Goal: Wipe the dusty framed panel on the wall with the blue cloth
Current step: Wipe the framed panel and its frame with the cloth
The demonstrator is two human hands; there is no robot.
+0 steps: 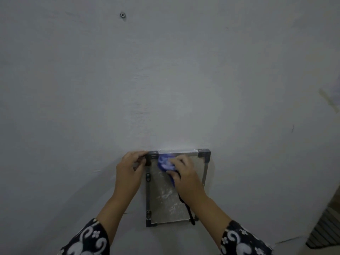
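At panel (165, 199) top, right hand (184, 173) gripping blue cloth (165, 162), left hand (131, 168) holding frame corner

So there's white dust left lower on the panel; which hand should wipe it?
The right hand: it already grips the crumpled blue cloth against the metal-framed panel, above the dust. The left hand holds the frame's top-left corner.

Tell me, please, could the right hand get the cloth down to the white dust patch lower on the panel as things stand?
Probably yes. The right hand presses the cloth near the panel's top, and the dust patch lies just below with nothing over it. The left hand holds the frame's top left corner, out of the way.
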